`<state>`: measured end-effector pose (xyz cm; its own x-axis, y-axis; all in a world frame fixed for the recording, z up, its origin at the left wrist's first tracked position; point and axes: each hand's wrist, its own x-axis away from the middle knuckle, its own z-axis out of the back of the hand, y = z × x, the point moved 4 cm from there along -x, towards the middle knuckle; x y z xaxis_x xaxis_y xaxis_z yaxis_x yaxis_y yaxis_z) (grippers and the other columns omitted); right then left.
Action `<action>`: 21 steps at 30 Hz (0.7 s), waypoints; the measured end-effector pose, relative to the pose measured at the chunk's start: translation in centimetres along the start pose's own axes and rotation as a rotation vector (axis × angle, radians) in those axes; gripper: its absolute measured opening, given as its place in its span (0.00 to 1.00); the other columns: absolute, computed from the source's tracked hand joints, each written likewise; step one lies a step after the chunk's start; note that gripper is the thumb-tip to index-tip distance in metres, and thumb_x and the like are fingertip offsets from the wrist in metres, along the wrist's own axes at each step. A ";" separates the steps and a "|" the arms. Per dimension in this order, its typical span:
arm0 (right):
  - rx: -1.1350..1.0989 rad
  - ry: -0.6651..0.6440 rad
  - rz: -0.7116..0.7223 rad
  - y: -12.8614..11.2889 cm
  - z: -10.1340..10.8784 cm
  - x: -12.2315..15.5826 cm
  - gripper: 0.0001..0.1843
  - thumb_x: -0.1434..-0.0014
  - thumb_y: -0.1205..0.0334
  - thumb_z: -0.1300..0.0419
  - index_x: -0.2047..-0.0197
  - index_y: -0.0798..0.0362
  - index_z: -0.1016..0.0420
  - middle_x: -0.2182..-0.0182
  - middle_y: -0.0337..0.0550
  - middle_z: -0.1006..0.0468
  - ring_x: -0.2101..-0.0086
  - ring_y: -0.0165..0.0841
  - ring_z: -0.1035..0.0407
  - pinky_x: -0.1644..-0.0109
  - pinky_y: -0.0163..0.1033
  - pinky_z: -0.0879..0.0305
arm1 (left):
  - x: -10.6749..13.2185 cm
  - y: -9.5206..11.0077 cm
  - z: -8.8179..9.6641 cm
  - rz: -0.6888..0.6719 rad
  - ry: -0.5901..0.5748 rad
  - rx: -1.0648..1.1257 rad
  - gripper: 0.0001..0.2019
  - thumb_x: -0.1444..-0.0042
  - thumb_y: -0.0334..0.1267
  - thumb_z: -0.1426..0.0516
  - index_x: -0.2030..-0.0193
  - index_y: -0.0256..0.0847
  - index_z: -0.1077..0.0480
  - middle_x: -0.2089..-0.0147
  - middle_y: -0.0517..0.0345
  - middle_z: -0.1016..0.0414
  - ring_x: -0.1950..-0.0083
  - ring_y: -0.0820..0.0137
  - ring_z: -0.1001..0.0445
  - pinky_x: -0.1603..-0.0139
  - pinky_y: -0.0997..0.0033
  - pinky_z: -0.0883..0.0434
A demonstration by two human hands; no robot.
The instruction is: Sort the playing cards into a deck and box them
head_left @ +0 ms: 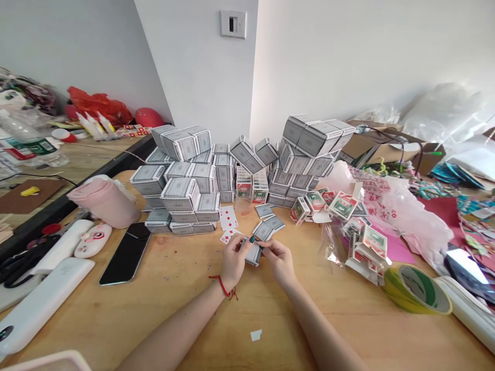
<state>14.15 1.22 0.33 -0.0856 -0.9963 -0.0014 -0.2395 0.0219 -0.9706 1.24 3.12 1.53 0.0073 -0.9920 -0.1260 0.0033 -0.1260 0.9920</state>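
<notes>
Both my hands meet over the wooden table (pixel 270 314) and hold one small folded block of playing cards (pixel 253 253). My left hand (pixel 232 263), with a red string at the wrist, grips its left side. My right hand (pixel 279 262) pinches its right side. Just beyond them lie loose cards: face-up red diamond cards (pixel 228 219) and several grey-backed cards (pixel 268 225). Behind those rises a wall of stacked grey card blocks (pixel 185 190), continuing to the right (pixel 309 149).
A black phone (pixel 126 252), a pink cloth roll (pixel 106 201) and white cases (pixel 42 301) lie at left. Empty card boxes (pixel 359 242), pink plastic bags (pixel 402 211) and a green tape roll (pixel 415 288) crowd the right. A paper scrap (pixel 256 335) lies near me.
</notes>
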 end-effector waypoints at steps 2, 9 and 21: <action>-0.009 -0.022 -0.025 -0.1 -0.2 0.1 0.08 0.53 0.58 0.38 0.70 0.52 0.24 0.70 0.41 0.22 0.69 0.32 0.30 0.62 0.39 0.33 | -0.2 0.0 0.2 -0.019 0.000 -0.002 0.11 0.49 0.43 0.46 0.76 0.38 0.35 0.72 0.59 0.35 0.67 0.72 0.36 0.66 0.73 0.38; -0.290 -0.160 -0.239 0.1 -1.5 0.4 0.14 0.55 0.53 0.35 0.71 0.55 0.27 0.72 0.42 0.23 0.73 0.32 0.29 0.67 0.40 0.31 | -0.3 0.6 0.7 -0.130 -0.050 -0.005 0.08 0.49 0.37 0.49 0.74 0.37 0.33 0.69 0.56 0.34 0.64 0.70 0.34 0.62 0.70 0.37; -0.272 -0.403 -0.494 0.7 -1.5 0.8 0.18 0.53 0.52 0.36 0.66 0.60 0.27 0.75 0.45 0.23 0.72 0.33 0.27 0.62 0.42 0.31 | 0.2 1.3 0.8 -0.256 -0.187 -0.126 0.07 0.49 0.36 0.49 0.74 0.38 0.35 0.70 0.57 0.36 0.66 0.70 0.36 0.65 0.70 0.39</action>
<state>12.42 0.61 -0.01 0.4491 -0.8469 0.2848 -0.3963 -0.4745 -0.7860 0.45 2.72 2.76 -0.1928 -0.9140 -0.3568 0.1050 -0.3808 0.9187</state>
